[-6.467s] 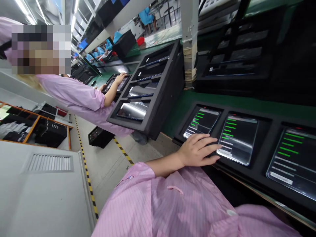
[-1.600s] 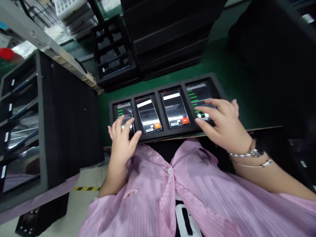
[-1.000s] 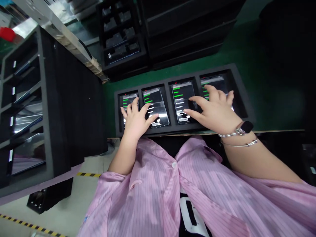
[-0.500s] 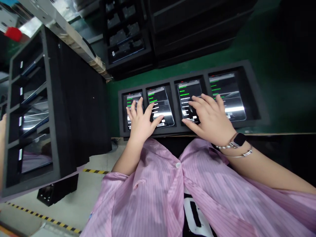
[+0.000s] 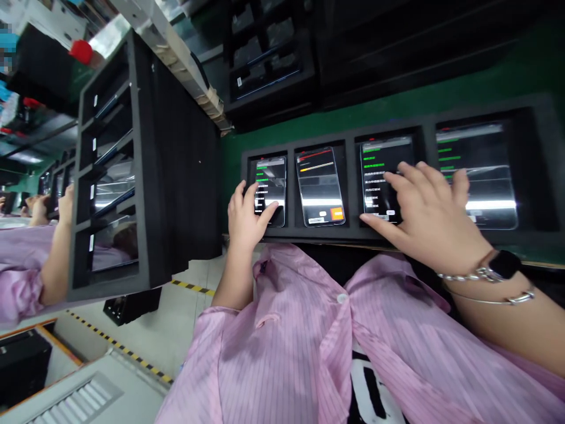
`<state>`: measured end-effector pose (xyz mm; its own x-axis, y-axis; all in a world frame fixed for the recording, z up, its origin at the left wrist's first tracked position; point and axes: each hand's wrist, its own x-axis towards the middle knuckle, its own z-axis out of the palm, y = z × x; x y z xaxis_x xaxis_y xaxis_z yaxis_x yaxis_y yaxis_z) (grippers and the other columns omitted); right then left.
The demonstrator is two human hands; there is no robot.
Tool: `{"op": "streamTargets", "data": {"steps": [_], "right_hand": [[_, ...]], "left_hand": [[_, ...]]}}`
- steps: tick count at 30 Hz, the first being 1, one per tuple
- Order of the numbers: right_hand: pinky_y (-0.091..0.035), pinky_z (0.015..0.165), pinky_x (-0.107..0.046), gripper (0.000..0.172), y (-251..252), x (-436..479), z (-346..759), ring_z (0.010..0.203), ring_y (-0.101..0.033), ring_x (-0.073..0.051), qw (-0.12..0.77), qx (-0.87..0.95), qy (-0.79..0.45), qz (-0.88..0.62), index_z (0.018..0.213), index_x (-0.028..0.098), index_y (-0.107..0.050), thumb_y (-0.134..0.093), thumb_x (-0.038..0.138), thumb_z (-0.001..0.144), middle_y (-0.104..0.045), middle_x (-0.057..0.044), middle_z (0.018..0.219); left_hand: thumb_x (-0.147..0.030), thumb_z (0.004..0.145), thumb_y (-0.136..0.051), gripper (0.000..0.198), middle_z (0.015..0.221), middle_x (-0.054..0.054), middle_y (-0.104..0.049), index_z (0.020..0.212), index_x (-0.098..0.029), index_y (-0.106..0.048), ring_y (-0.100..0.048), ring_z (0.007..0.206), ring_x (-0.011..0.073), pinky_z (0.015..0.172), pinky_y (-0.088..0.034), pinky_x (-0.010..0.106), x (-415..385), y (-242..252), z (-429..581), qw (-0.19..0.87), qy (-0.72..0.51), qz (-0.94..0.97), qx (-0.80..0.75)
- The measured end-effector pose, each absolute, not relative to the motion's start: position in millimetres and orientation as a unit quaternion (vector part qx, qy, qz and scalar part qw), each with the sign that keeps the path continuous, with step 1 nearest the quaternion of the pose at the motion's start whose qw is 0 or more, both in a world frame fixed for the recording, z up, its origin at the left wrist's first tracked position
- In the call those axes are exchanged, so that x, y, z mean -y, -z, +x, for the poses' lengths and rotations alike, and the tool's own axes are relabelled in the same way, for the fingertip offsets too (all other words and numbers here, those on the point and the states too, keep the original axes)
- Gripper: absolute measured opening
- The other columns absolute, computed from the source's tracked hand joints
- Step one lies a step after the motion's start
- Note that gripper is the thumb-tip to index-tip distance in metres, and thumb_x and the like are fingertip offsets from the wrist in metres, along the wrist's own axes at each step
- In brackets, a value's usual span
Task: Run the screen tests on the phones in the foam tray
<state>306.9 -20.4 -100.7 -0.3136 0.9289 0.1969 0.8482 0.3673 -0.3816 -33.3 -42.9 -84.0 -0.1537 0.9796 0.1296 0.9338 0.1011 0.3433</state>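
Several smartphones lie face up, one to a compartment, in a black foam tray (image 5: pixel 291 176) in front of me. Over the leftmost smartphone (image 5: pixel 276 171) is my left hand (image 5: pixel 248 217), its fingers apart and holding nothing. Beside it, the second smartphone (image 5: pixel 320 188) shows a red line, an orange bar and an orange button. My right hand (image 5: pixel 430 212) spreads over the third smartphone (image 5: pixel 375 176) and reaches the edge of the fourth smartphone (image 5: pixel 489 182). Green and white text lines fill the third screen. Whether my fingertips touch the glass, I cannot tell.
To the left stands a tall stack of black foam trays (image 5: pixel 176 171) holding phones. More dark trays (image 5: pixel 269 76) sit behind on the green bench (image 5: pixel 339 121). A co-worker's arm (image 5: pixel 57 247) shows at the far left, past a grey metal post (image 5: pixel 176 53).
My left hand has moved off the second smartphone to the leftmost one. The second screen has switched from green text to a red line and orange button. The view has shifted left.
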Motion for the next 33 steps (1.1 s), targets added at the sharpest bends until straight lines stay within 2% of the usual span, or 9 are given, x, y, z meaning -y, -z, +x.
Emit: {"op": "streamTargets", "data": {"steps": [2, 6, 10, 12, 20, 24, 26, 29, 33], "right_hand": [[-0.020, 0.125, -0.074, 0.068, 97, 19, 317, 0.150, -0.040, -0.041, 0.231, 0.784, -0.098, -0.568, 0.151, 0.021, -0.047, -0.037, 0.062, 0.098, -0.050, -0.020, 0.156], [-0.017, 0.127, -0.069, 0.061, 97, 12, 354, 0.137, -0.056, -0.038, 0.309, 0.734, -0.017, -0.604, 0.140, 0.023, -0.054, -0.041, 0.062, 0.096, -0.066, -0.018, 0.134], [-0.039, 0.122, -0.058, 0.050, 108, 6, 380, 0.129, -0.063, -0.034, 0.327, 0.708, 0.007, -0.626, 0.124, 0.018, -0.062, -0.047, 0.054, 0.094, -0.071, -0.019, 0.122], [-0.044, 0.120, -0.054, 0.044, 112, 5, 382, 0.128, -0.064, -0.033, 0.337, 0.711, 0.011, -0.617, 0.121, 0.018, -0.064, -0.048, 0.050, 0.094, -0.072, -0.018, 0.120], [-0.036, 0.126, -0.057, 0.029, 113, 5, 378, 0.113, -0.072, -0.031, 0.350, 0.722, -0.014, -0.597, 0.100, 0.021, -0.070, -0.052, 0.044, 0.096, -0.077, -0.011, 0.102], [-0.039, 0.125, -0.052, 0.041, 111, 14, 407, 0.118, -0.070, -0.031, 0.405, 0.653, 0.005, -0.639, 0.114, 0.022, -0.071, -0.055, 0.052, 0.092, -0.075, -0.013, 0.117], [-0.047, 0.118, -0.053, 0.059, 115, 23, 427, 0.124, -0.067, -0.035, 0.363, 0.605, -0.048, -0.707, 0.132, 0.021, -0.066, -0.060, 0.057, 0.085, -0.071, -0.018, 0.129], [-0.055, 0.106, -0.053, 0.074, 123, 35, 447, 0.127, -0.065, -0.038, 0.267, 0.554, -0.183, -0.767, 0.147, 0.022, -0.058, -0.064, 0.060, 0.084, -0.066, -0.021, 0.137], [-0.055, 0.106, -0.047, 0.071, 112, 38, 452, 0.127, -0.066, -0.033, 0.291, 0.550, -0.176, -0.763, 0.141, 0.022, -0.067, -0.043, 0.072, 0.097, -0.068, -0.017, 0.135]], "left_hand": [[-0.065, 0.097, -0.058, 0.065, 0.161, 0.019, -0.048, 0.145, -0.022, -0.060, -0.049, 0.148, 0.0364, 0.123, -0.039, 0.052, 41, 89, -33, 0.069, -0.170, 0.652, -0.736], [-0.064, 0.096, -0.058, 0.065, 0.162, 0.019, -0.047, 0.145, -0.021, -0.061, -0.048, 0.148, 0.0395, 0.123, -0.039, 0.054, 34, 88, -31, 0.063, -0.164, 0.658, -0.732], [-0.061, 0.095, -0.062, 0.062, 0.165, 0.019, -0.044, 0.142, -0.022, -0.063, -0.046, 0.149, 0.0424, 0.123, -0.037, 0.060, 29, 87, -34, 0.066, -0.157, 0.650, -0.741], [-0.059, 0.095, -0.062, 0.063, 0.164, 0.018, -0.045, 0.145, -0.023, -0.060, -0.047, 0.150, 0.0403, 0.124, -0.037, 0.058, 29, 88, -34, 0.071, -0.172, 0.647, -0.739], [-0.059, 0.093, -0.064, 0.067, 0.161, 0.016, -0.050, 0.149, -0.024, -0.055, -0.051, 0.147, 0.0343, 0.122, -0.045, 0.049, 32, 90, -39, 0.083, -0.243, 0.634, -0.730], [-0.061, 0.094, -0.063, 0.088, 0.161, 0.021, -0.048, 0.166, -0.025, -0.026, -0.058, 0.142, 0.0313, 0.119, -0.048, 0.051, 57, 90, -67, 0.153, -0.308, 0.598, -0.724], [-0.062, 0.094, -0.063, 0.096, 0.154, 0.021, -0.057, 0.169, -0.026, -0.015, -0.064, 0.135, 0.0317, 0.114, -0.052, 0.053, 76, 90, -79, 0.195, -0.288, 0.573, -0.742], [-0.063, 0.090, -0.068, 0.097, 0.140, 0.018, -0.069, 0.168, -0.030, -0.021, -0.070, 0.125, 0.0345, 0.109, -0.056, 0.057, 101, 86, -81, 0.218, -0.236, 0.535, -0.781], [-0.063, 0.092, -0.067, 0.084, 0.134, 0.016, -0.073, 0.162, -0.028, -0.038, -0.071, 0.126, 0.0335, 0.113, -0.054, 0.055, 109, 71, -66, 0.179, -0.323, 0.518, -0.772]]}}
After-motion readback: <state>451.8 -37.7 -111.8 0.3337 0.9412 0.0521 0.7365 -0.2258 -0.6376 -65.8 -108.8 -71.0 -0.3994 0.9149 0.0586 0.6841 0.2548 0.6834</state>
